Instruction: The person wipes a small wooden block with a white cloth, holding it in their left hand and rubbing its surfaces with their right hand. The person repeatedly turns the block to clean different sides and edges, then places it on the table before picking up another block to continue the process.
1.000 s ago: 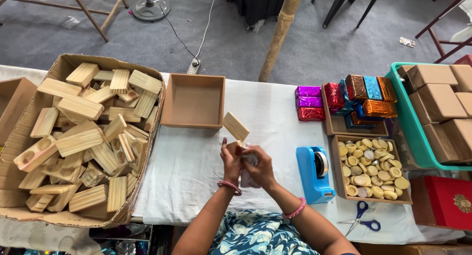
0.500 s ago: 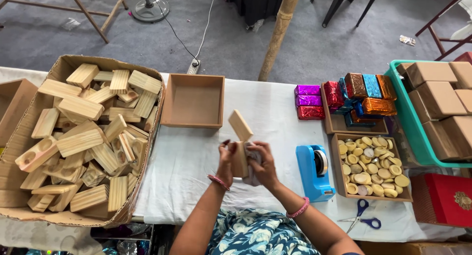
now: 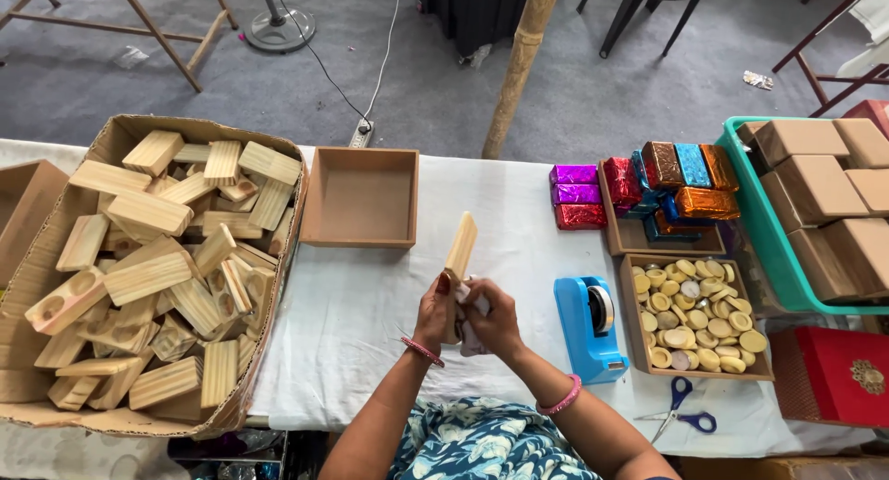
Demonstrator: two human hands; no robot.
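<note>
The left hand (image 3: 433, 311) grips the lower end of a wooden block (image 3: 459, 250), held upright above the white tablecloth (image 3: 352, 304). The right hand (image 3: 493, 321) closes, apparently pinching a small white cloth (image 3: 470, 304) against it. Behind stands an empty brown tray (image 3: 361, 198); beyond lies grey floor (image 3: 167, 82).

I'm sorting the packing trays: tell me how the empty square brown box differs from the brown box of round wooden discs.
The empty square brown box holds nothing; the brown box of round wooden discs is heaped full. The empty one lies left of the hands, the full one to their right beside the blue tape dispenser. Both are shallow, open-topped and brown.
</note>
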